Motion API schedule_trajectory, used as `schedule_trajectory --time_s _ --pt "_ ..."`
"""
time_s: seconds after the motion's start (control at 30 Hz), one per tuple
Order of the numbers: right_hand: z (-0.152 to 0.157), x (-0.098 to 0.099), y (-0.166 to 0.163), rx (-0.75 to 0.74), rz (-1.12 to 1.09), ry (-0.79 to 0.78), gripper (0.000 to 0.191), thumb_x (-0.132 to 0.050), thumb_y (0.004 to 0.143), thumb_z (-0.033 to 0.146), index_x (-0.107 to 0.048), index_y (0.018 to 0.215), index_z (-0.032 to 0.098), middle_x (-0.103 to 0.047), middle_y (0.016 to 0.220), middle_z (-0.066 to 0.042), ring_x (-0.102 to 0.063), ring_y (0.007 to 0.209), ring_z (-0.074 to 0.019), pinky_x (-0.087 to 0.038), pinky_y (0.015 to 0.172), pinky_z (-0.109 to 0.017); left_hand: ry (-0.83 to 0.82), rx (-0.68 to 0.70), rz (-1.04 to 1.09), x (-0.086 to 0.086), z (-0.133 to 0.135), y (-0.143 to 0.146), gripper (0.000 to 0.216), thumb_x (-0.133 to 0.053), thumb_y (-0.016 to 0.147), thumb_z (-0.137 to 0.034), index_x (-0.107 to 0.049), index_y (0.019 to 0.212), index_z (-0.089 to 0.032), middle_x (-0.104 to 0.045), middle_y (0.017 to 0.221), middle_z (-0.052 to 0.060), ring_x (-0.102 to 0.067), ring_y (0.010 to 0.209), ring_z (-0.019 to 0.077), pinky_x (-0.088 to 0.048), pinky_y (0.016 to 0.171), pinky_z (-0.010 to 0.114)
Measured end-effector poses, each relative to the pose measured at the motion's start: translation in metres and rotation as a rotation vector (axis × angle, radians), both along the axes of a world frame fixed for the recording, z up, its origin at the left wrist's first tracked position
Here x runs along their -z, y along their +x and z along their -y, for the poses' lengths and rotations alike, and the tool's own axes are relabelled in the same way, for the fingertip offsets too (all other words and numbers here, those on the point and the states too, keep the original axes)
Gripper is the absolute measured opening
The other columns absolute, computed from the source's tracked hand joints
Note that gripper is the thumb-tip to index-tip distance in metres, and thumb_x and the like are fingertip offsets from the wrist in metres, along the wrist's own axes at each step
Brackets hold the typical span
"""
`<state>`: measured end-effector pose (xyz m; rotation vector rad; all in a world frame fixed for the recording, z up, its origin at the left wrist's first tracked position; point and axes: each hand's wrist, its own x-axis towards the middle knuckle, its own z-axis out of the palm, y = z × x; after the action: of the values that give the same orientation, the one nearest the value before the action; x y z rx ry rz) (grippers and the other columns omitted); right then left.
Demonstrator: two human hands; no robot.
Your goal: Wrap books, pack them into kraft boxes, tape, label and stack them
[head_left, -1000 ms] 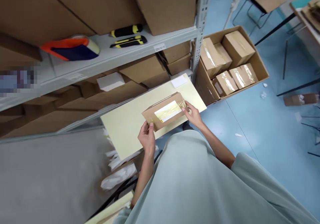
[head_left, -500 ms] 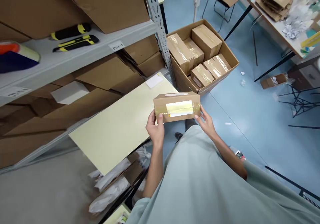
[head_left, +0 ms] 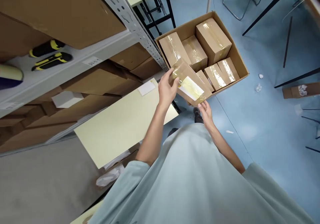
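Between the left hand (head_left: 167,88) and the right hand (head_left: 206,113), a cardboard box (head_left: 192,84) is held at a slant, its white label (head_left: 191,89) turned upward. I count the hours around this box, with twelve pointing away from the person. The left hand is clamped on its edge at nine o'clock, the thumb lying over the upper face. The right hand closes on the corner at five o'clock, seemingly with fingertips only, so I judge this hold to be the weaker one. If those fingertips slide on the glossy tape (head_left: 203,97), the box could turn in the left hand and drop toward the shoe (head_left: 196,112) at six o'clock.

Toward twelve and one o'clock stands an open carton (head_left: 188,30). The box hides part of its near rim, and I cannot tell whether they touch. Lowering the box at this slant might catch its edge on that rim, or pinch a finger there. At two o'clock, a descent too quick could scrape the small taped boxes (head_left: 215,77) inside.

At ten o'clock rises a metal post (head_left: 150,46); a wide swing to that side could knock the left knuckles. Farther out, at eight o'clock, lies a pale tabletop (head_left: 120,130). A careless left elbow might sweep off its white card (head_left: 146,88), at nine o'clock.
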<state>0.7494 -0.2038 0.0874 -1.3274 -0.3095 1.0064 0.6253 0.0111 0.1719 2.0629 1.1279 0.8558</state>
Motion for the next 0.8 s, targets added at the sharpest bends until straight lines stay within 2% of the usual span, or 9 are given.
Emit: schedule_trajectory --time_s 0.07,0.13,0.2,0.27,0.37,0.47,0.57,0.7,0.8 --pt "-0.012 0.008 0.013 -0.041 -0.127 -0.032 0.069 -0.088 0.082 0.075 -0.072 0.129 0.027 -0.08 0.142 -0.011 -0.069 0.149 -0.0287 -0.051 0.135 -0.048 -0.017 0.029 -0.114 0.015 -0.028 0.036 0.056 -0.069 0.111 -0.052 -0.07 0.16 -0.023 -0.072 0.163 0.013 -0.063 0.157 0.0364 -0.046 0.138 0.052" --pt "-0.019 0.015 0.022 -0.063 -0.243 -0.074 0.056 -0.091 0.078 0.071 -0.07 0.106 0.028 -0.082 0.126 -0.005 -0.074 0.138 -0.025 -0.052 0.133 -0.044 -0.057 0.046 -0.199 0.035 -0.048 0.061 0.052 -0.071 0.109 -0.041 -0.073 0.158 -0.022 -0.075 0.16 0.014 -0.064 0.155 0.0382 -0.046 0.138 0.055" --pt "-0.022 0.022 0.031 -0.053 -0.324 -0.112 0.053 -0.094 0.074 0.068 -0.066 0.094 0.028 -0.081 0.116 -0.002 -0.076 0.129 -0.0225 -0.051 0.133 -0.042 -0.111 0.07 -0.259 0.053 -0.062 0.076 0.053 -0.071 0.105 -0.031 -0.075 0.157 -0.021 -0.075 0.158 0.014 -0.065 0.153 0.0393 -0.046 0.136 0.057" --pt "-0.027 0.026 0.041 -0.032 -0.38 -0.144 0.052 -0.096 0.072 0.067 -0.065 0.09 0.028 -0.081 0.112 -0.002 -0.076 0.123 -0.022 -0.051 0.132 -0.042 -0.167 0.083 -0.302 0.067 -0.073 0.085 0.055 -0.069 0.103 -0.028 -0.075 0.157 -0.02 -0.075 0.158 0.015 -0.066 0.154 0.0391 -0.046 0.136 0.057" --pt "-0.04 0.027 0.053 -0.04 -0.428 -0.176 0.051 -0.095 0.071 0.066 -0.068 0.09 0.028 -0.081 0.109 -0.003 -0.076 0.12 -0.0226 -0.052 0.13 -0.042 -0.241 0.061 -0.366 0.082 -0.094 0.097 0.057 -0.065 0.103 -0.029 -0.075 0.158 -0.019 -0.076 0.158 0.015 -0.065 0.155 0.0364 -0.046 0.136 0.052" --pt "-0.059 0.023 0.056 -0.082 -0.409 -0.196 0.048 -0.091 0.077 0.066 -0.068 0.092 0.027 -0.081 0.108 -0.002 -0.075 0.122 -0.0223 -0.051 0.129 -0.042 -0.302 0.039 -0.45 0.092 -0.12 0.108 0.059 -0.063 0.103 -0.029 -0.073 0.159 -0.013 -0.075 0.158 0.017 -0.064 0.156 0.0348 -0.044 0.137 0.047" --pt "-0.076 0.017 0.049 -0.125 -0.354 -0.209 0.049 -0.087 0.08 0.065 -0.072 0.105 0.026 -0.084 0.119 -0.004 -0.073 0.132 -0.0245 -0.051 0.13 -0.043 -0.361 0.031 -0.52 0.104 -0.14 0.115 0.058 -0.062 0.101 -0.026 -0.072 0.156 -0.011 -0.076 0.155 0.019 -0.065 0.153 0.035 -0.044 0.136 0.048" --pt "-0.085 0.013 0.034 -0.17 -0.306 -0.166 0.065 -0.087 0.081 0.065 -0.073 0.13 0.024 -0.08 0.148 -0.01 -0.069 0.146 -0.0299 -0.05 0.132 -0.044 -0.438 -0.036 -0.539 0.121 -0.143 0.108 0.057 -0.062 0.097 -0.026 -0.069 0.153 -0.019 -0.074 0.154 0.016 -0.06 0.152 0.0354 -0.046 0.134 0.052" --pt "-0.085 0.016 0.023 -0.253 -0.284 -0.173 0.07 -0.09 0.081 0.066 -0.073 0.135 0.025 -0.079 0.152 -0.012 -0.071 0.147 -0.0327 -0.053 0.131 -0.045 -0.511 -0.158 -0.495 0.133 -0.133 0.094 0.055 -0.059 0.095 -0.03 -0.069 0.15 -0.027 -0.072 0.152 0.011 -0.056 0.154 0.0359 -0.046 0.134 0.055"
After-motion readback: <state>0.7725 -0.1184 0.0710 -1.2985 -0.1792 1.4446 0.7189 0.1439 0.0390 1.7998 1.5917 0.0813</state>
